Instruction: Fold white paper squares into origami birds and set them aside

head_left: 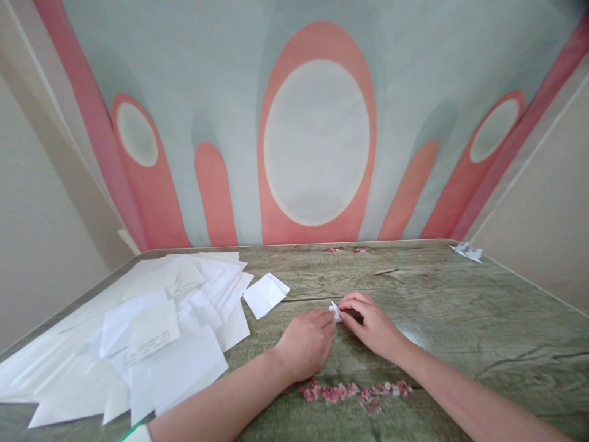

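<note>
A small folded piece of white paper [335, 312] is held between my two hands, just above or on the wooden-patterned table. My left hand [307, 344] is closed, its fingertips at the paper's left side. From the right, my right hand [370, 322] pinches the paper between thumb and fingers. One pointed corner of the paper sticks up between the hands; the rest of it is partly covered by fingers. Beyond my left hand lies a small stack of square white paper [265, 296].
A large spread of loose white sheets [184, 362] covers the table's left side, some with printed lines. Small folded white paper pieces [467, 252] lie at the far right corner. Pink flower prints [354, 391] mark the tabletop [460, 319]. A patterned backdrop [317, 141] stands behind.
</note>
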The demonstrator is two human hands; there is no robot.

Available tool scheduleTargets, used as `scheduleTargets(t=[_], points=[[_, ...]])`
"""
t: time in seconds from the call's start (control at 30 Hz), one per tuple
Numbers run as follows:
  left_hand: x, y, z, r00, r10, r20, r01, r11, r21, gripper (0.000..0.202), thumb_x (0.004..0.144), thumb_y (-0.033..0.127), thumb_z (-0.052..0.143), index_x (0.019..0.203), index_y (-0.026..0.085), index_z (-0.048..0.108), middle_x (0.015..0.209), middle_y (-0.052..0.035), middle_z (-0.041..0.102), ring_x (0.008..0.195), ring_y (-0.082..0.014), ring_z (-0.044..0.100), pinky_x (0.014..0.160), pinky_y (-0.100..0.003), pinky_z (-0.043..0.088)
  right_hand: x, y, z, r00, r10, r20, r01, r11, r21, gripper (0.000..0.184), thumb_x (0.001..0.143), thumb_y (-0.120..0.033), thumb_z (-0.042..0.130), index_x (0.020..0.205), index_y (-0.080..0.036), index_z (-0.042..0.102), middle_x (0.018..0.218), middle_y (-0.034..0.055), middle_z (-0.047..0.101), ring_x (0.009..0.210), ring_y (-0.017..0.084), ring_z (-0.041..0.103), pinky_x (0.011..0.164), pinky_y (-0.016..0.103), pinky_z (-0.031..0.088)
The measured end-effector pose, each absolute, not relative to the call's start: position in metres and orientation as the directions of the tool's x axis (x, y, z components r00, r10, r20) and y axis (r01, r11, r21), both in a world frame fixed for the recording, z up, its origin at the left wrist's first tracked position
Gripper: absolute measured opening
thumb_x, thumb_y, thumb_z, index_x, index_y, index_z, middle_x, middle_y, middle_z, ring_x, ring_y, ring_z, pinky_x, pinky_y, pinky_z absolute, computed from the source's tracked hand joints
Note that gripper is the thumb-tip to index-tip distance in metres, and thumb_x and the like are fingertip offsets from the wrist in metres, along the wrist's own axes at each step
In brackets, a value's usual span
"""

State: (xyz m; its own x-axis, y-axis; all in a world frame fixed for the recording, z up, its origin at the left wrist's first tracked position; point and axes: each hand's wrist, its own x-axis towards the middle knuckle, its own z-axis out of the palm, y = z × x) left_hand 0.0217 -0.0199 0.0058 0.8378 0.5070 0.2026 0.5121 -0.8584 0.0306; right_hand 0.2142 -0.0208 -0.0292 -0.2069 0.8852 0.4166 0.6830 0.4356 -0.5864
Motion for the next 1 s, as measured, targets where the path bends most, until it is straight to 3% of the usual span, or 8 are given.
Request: scheduleTargets(t=[0.17,0.27,0.33,0.47,0.7,1.0], points=[[0.02,-0.014,0.0,0.787,0.55,0.28,0.493,-0.833,0.251,0.022,0.085,0.016,0.043,0.102,0.016,0.055,0.109,-0.0075,0.059,0.104,-0.0172,0.052,0.092,-0.032,0.041,0.213,-0.02,-0.034,-0.179,0.883,0.433,0.738,0.411,-0.534,0.012,0.079,-0.03,0.058,0.085,-0.019,0.06,0.091,0.0059,0.058,0.089,0.021,0.053,0.08,0.037,0.042],[0.019,-0.009,-0.006,0.661,0.667,0.344,0.538,-0.741,0.403,0.016,0.08,0.017,0.052,0.096,0.017,0.053,0.101,-0.0055,0.058,0.099,-0.0166,0.053,0.087,-0.032,0.044,0.213,-0.019,-0.035,-0.17,0.894,0.414,0.749,0.39,-0.535,0.011,0.078,-0.03,0.06,0.08,-0.019,0.06,0.09,0.0057,0.057,0.088,0.021,0.052,0.079,0.037,0.042],[0.019,-0.005,-0.01,0.543,0.756,0.365,0.606,-0.654,0.453,0.028,0.074,0.022,0.06,0.099,0.016,0.049,0.1,-0.0061,0.055,0.097,-0.0189,0.052,0.086,-0.036,0.044,0.213,-0.019,-0.034,-0.165,0.903,0.397,0.737,0.38,-0.559,0.009,0.076,-0.028,0.061,0.076,-0.019,0.06,0.089,0.005,0.057,0.087,0.02,0.052,0.079,0.036,0.041],[0.018,-0.001,-0.015,0.478,0.799,0.364,0.657,-0.601,0.455,0.052,0.065,0.038,0.07,0.107,0.016,0.048,0.103,-0.0073,0.053,0.101,-0.0233,0.049,0.088,-0.042,0.04,0.213,-0.02,-0.031,-0.152,0.913,0.377,0.693,0.371,-0.618,0.007,0.073,-0.023,0.064,0.073,-0.019,0.058,0.087,0.0034,0.058,0.087,0.019,0.053,0.079,0.035,0.041],[0.018,0.001,-0.009,0.6,0.735,0.315,0.567,-0.669,0.48,0.01,0.076,0.025,0.06,0.081,0.018,0.06,0.089,-0.0036,0.058,0.091,-0.0181,0.052,0.082,-0.032,0.041,0.207,-0.025,-0.027,-0.216,0.906,0.364,0.642,0.413,-0.646,0.006,0.073,-0.019,0.063,0.076,-0.02,0.058,0.087,0.0027,0.057,0.084,0.018,0.054,0.077,0.033,0.041],[0.019,0.0,-0.012,0.575,0.763,0.296,0.56,-0.63,0.538,0.018,0.076,0.023,0.058,0.093,0.018,0.056,0.091,-0.0041,0.059,0.087,-0.0188,0.053,0.08,-0.032,0.042,0.206,-0.03,-0.023,-0.243,0.902,0.357,0.597,0.429,-0.678,0.007,0.083,-0.023,0.054,0.081,-0.019,0.059,0.084,0.003,0.056,0.08,0.016,0.054,0.072,0.028,0.041]])
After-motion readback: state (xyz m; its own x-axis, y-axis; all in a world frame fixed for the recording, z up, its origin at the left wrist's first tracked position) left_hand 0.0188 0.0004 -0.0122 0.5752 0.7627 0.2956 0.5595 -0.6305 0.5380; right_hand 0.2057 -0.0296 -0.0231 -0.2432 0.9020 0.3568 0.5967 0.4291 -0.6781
